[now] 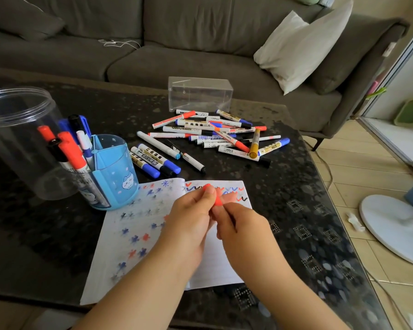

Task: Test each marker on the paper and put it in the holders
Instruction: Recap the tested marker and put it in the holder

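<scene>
A red marker (217,200) is held over the open notebook (138,236) between both hands; only its red cap end shows. My left hand (191,217) grips it from the left and my right hand (236,225) pinches it from the right. The paper carries red, blue and black check marks and star blots. A blue cat-print holder (116,172) stands left of the notebook with several red, blue and black markers in it. A loose pile of markers (215,134) lies behind the notebook.
A tall clear plastic jar (17,129) stands at the far left, touching the blue holder. A clear rectangular box (199,94) sits behind the pile. A grey sofa with a white cushion (301,46) runs along the back; a white fan base (396,227) is on the floor right.
</scene>
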A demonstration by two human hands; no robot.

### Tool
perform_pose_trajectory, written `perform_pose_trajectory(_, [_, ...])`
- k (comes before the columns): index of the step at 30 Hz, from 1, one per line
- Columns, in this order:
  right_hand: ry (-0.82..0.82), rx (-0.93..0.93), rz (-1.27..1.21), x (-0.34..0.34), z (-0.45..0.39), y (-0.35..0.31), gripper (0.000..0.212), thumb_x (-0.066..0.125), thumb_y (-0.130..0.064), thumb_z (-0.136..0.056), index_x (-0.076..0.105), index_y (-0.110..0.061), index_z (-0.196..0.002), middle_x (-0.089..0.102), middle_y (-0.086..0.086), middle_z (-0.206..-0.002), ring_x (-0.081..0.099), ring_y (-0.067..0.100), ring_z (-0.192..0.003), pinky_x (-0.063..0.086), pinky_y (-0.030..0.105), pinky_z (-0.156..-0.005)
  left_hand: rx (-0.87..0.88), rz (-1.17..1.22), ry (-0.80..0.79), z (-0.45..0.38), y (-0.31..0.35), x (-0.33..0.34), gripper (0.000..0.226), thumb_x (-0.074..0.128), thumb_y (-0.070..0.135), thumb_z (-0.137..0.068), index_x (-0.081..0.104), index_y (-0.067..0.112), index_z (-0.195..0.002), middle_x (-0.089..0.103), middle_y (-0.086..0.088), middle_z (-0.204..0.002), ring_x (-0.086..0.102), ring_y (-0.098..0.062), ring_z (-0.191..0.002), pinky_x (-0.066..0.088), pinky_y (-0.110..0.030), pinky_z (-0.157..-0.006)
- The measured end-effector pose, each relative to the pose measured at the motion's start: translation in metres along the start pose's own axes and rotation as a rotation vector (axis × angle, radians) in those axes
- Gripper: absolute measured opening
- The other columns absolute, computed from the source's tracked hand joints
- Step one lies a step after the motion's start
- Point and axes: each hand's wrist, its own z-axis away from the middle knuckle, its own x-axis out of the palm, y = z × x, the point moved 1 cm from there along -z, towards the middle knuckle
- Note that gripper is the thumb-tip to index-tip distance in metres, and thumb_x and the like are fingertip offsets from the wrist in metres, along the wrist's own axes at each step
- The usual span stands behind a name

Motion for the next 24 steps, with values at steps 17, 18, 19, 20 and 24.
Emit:
perform_pose_trajectory(17, [-0.181, 0.073, -0.358, -0.003, -0.002, -0.013, 0.040, 0.044, -0.034, -0.098, 0.053, -0.012, -0.065, 0.042, -0.008, -0.047, 0.035, 0.006, -0.039, 0.030, 0.018, -0.045, 0.004, 0.093, -0.125, 0.017, 0.014, -0.003, 0.027, 0.041, 0.027, -0.097, 0.055, 0.011, -0.082, 0.074, -0.009, -0.091, 0.071, -0.016, -0.075, 0.049, -0.021, -0.049])
perform_pose_trajectory(18, [-0.122, 0.021, -0.230, -0.002, -0.003, -0.012, 0.041, 0.045, -0.035, -0.097, 0.050, -0.017, -0.061, 0.044, -0.009, -0.045, 0.039, 0.006, -0.041, 0.030, 0.015, -0.047, -0.016, 0.090, -0.084, 0.015, 0.011, -0.001, 0.027, 0.041, 0.027, -0.098, 0.056, 0.011, -0.082, 0.074, -0.009, -0.094, 0.071, -0.017, -0.082, 0.051, -0.023, -0.055])
perform_pose_trajectory(19, [-0.079, -0.020, -0.126, -0.001, -0.002, -0.012, 0.039, 0.045, -0.036, -0.097, 0.046, -0.022, -0.061, 0.044, -0.009, -0.046, 0.043, 0.006, -0.044, 0.031, 0.016, -0.047, -0.031, 0.098, -0.043, 0.012, 0.008, -0.001, 0.026, 0.042, 0.027, -0.098, 0.057, 0.011, -0.083, 0.073, -0.010, -0.095, 0.070, -0.019, -0.088, 0.054, -0.024, -0.063])
perform_pose_trajectory(20, [-0.052, -0.057, -0.004, 0.001, -0.002, -0.010, 0.036, 0.044, -0.036, -0.098, 0.042, -0.023, -0.064, 0.043, -0.009, -0.050, 0.044, 0.007, -0.047, 0.032, 0.018, -0.048, -0.037, 0.105, -0.003, 0.009, 0.007, -0.001, 0.028, 0.042, 0.026, -0.098, 0.058, 0.010, -0.082, 0.074, -0.010, -0.094, 0.070, -0.020, -0.090, 0.054, -0.024, -0.071])
perform_pose_trajectory(24, [-0.045, -0.135, 0.254, 0.004, 0.004, -0.006, 0.040, 0.043, -0.037, -0.097, 0.029, -0.024, -0.063, 0.037, -0.006, -0.057, 0.038, 0.011, -0.051, 0.031, 0.021, -0.049, 0.005, 0.099, 0.158, -0.002, 0.021, -0.015, 0.036, 0.038, 0.031, -0.100, 0.062, 0.011, -0.082, 0.074, 0.000, -0.092, 0.063, -0.016, -0.103, 0.046, -0.025, -0.085])
